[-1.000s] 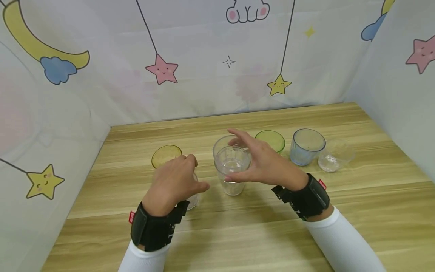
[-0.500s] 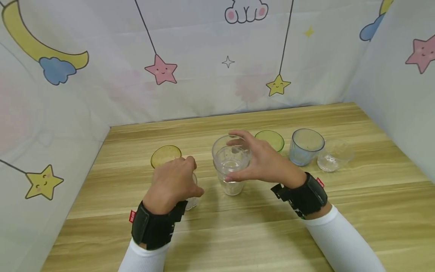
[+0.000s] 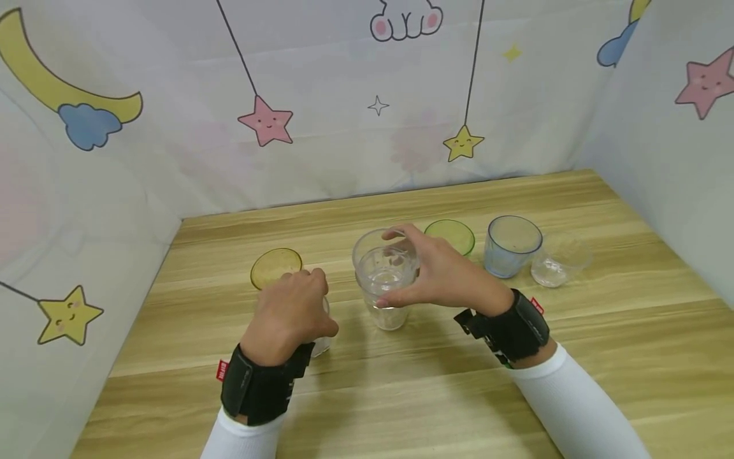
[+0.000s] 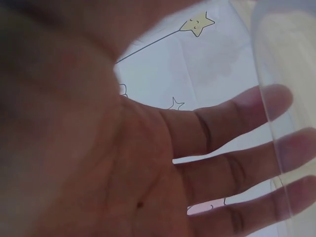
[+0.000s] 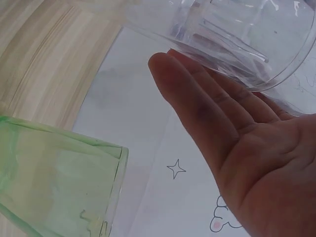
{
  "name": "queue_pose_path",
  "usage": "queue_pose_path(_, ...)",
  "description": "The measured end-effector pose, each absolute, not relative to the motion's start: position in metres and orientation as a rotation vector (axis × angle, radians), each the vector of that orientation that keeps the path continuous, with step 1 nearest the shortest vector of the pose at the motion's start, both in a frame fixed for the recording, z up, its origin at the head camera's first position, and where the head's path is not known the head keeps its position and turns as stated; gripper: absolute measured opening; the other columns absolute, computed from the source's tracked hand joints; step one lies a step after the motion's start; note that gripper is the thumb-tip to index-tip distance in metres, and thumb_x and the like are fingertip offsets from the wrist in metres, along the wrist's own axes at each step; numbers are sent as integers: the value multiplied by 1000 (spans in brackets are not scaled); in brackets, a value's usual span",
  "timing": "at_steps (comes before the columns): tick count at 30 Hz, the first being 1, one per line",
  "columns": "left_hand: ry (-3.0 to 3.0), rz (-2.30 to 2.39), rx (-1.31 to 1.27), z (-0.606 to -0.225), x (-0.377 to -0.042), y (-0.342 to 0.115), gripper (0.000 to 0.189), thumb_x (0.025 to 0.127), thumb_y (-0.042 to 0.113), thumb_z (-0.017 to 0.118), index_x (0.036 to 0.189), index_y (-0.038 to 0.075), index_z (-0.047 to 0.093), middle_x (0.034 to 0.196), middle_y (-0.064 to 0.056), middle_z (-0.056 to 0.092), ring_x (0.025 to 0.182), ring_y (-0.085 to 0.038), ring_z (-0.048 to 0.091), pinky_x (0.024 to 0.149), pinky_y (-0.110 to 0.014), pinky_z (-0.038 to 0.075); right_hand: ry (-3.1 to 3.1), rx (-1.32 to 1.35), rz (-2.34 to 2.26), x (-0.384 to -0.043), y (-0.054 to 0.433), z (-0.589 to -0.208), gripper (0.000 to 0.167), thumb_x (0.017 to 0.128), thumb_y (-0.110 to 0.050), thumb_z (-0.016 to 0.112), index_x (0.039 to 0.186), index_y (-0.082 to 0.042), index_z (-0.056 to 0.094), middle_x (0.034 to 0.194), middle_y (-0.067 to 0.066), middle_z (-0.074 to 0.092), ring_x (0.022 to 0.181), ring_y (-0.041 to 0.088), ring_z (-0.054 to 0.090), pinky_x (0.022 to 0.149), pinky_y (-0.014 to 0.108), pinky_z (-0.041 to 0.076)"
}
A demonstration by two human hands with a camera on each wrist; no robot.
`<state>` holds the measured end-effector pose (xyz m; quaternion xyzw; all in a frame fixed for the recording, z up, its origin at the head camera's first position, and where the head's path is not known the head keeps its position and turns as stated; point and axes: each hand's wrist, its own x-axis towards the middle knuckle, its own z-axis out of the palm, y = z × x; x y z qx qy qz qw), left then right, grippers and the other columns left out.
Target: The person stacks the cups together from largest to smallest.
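My right hand (image 3: 438, 268) curls around the upper part of a stack of clear glasses (image 3: 373, 284), one nested inside another and standing upright on the table. Its thumb lies on the near side and the fingers reach behind the rim. In the right wrist view, the clear glass (image 5: 247, 29) lies against the fingers. My left hand (image 3: 289, 312) grips a separate clear glass (image 3: 322, 346) from above, largely hidden beneath the palm in the head view. Through its wall (image 4: 291, 49), the left wrist view shows fingertips on the far side.
Behind the left hand stands a yellow glass (image 3: 275, 268). To the right are a green glass (image 3: 453, 237), a blue glass (image 3: 510, 248) and a clear glass (image 3: 553, 268), close together. A patterned cloth wall (image 3: 321, 172) borders the wooden table (image 3: 367, 401) at the back.
The left thumb has drawn in toward the glass under that hand. The right fingers have settled lower around the stack's rim. The head view has shifted slightly.
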<state>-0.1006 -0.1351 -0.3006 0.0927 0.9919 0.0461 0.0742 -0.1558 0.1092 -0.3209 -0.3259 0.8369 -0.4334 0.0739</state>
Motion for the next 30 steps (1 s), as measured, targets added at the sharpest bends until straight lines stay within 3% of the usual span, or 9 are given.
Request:
queue_pose_path(12,2962,347,343,-299,-100,-139,43,67,20,83,102,3,64,86,-4,62,80,-26,57,68,-39,50,2510,-962,-1302,-156,109,-322,91,71,-44,92,143,-19,42,133,7,63,106,19,66,80,36,56)
queue_pose_path(30,2956,418,328,-297,-101,-140,44,70,24,81,105,4,62,88,-4,61,78,-23,57,65,-36,49,2507,-976,-1306,-158,110,-323,91,70,-45,92,142,-19,42,130,4,64,109,19,65,82,38,56)
